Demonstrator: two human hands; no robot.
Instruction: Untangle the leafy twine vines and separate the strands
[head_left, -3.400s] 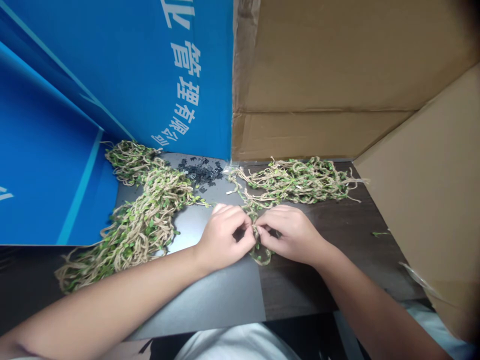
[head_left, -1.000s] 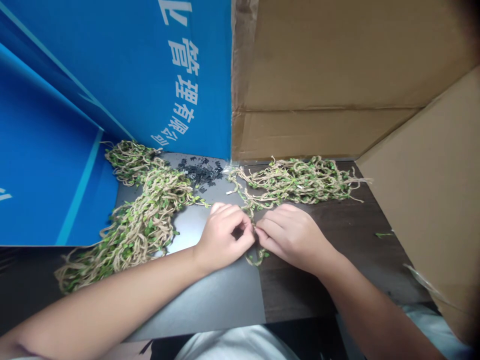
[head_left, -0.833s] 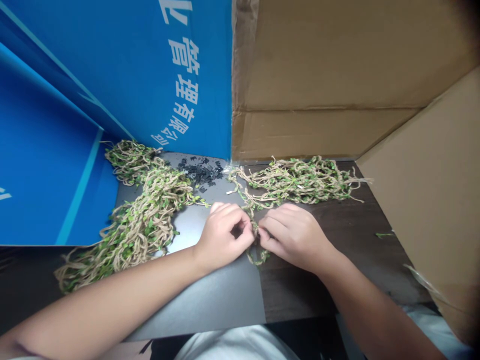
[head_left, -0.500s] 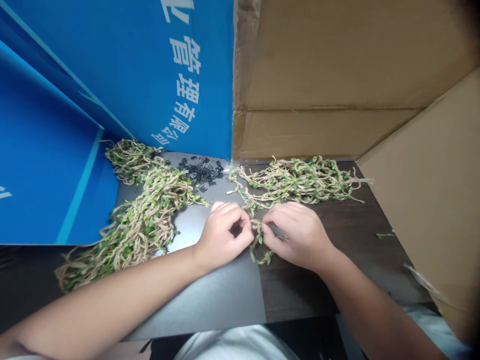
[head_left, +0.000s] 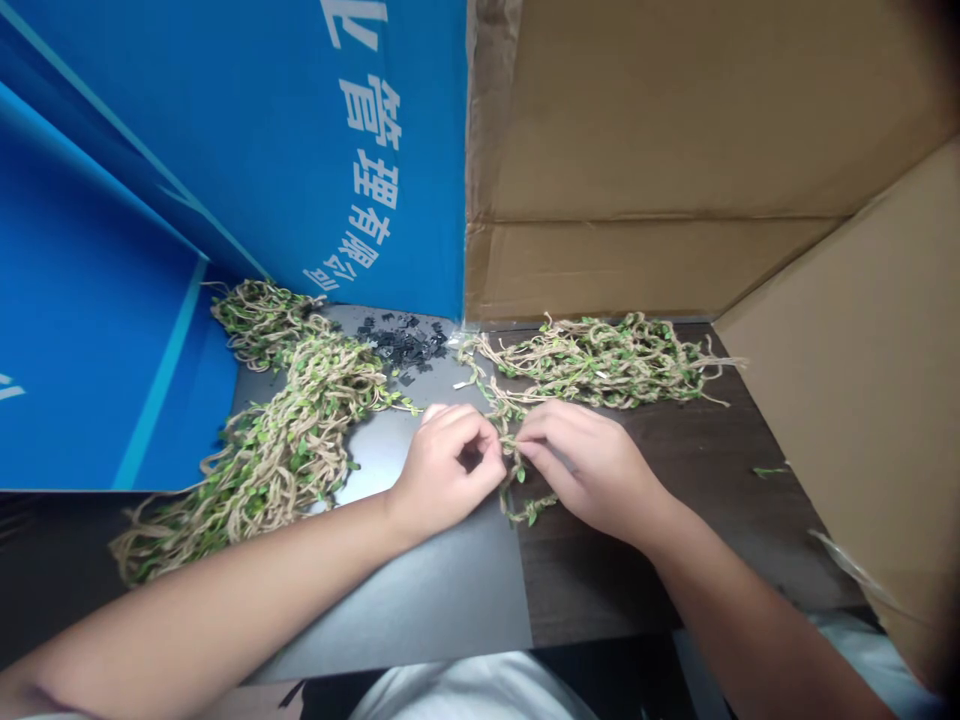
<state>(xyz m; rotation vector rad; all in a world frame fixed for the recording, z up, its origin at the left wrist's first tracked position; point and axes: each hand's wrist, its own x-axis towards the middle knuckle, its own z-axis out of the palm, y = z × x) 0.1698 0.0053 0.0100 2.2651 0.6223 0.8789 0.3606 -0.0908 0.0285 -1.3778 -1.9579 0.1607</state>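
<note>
Between my two hands is a strand of jute twine with small green leaves; its lower end curls on the dark table. My left hand is closed, with thumb and fingertips pinching the twine from the left. From the right, my right hand pinches the same strand between thumb and forefinger. The fingertips of both hands are close together. A large heap of leafy jute twine lies left of my left hand. Behind my right hand rests a bundle of leafy twine strands.
Small black pieces are scattered at the back, beside the blue panel. Cardboard walls rise behind and to the right. A grey sheet covers the left part of the dark table. A loose green sprig lies at right.
My right hand has moved slightly left, bringing its fingertips closer to my left hand. The strand's lower end has shifted a little. My left hand has hardly moved.
</note>
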